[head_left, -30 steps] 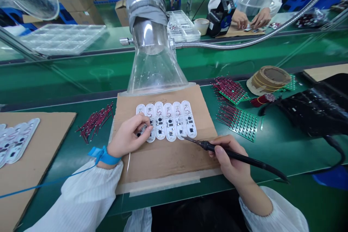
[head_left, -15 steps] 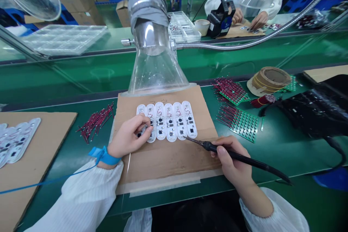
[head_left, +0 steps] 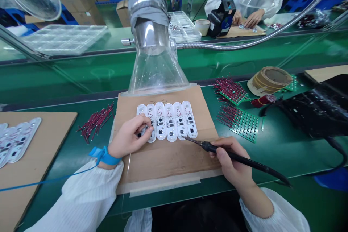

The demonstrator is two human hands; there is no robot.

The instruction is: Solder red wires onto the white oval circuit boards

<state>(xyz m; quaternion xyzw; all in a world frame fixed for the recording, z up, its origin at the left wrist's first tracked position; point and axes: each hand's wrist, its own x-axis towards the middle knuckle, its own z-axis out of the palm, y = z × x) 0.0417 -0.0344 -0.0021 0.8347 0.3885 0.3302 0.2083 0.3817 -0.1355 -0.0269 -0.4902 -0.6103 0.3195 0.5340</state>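
Observation:
A white panel of several small oblong circuit boards (head_left: 170, 120) lies on a cardboard sheet (head_left: 163, 159) in front of me. My left hand (head_left: 129, 137) rests on the panel's left end, fingers curled and pinching at it, with a thin wire running down from the fingers. A blue wrist strap (head_left: 102, 155) circles that wrist. My right hand (head_left: 231, 161) is closed around a black soldering iron (head_left: 239, 158), whose tip touches the panel's lower right edge.
A clear fume hood (head_left: 156, 63) on a metal duct stands just behind the panel. Red-leaded parts (head_left: 95, 121) lie left; green boards (head_left: 240, 121) with red leads and a tape roll (head_left: 269, 79) right. A co-worker's hands (head_left: 246, 18) work across the belt.
Almost nothing: the soldering iron tip has crept slightly along the panel's lower right edge. The co-worker's hands across the belt have shifted.

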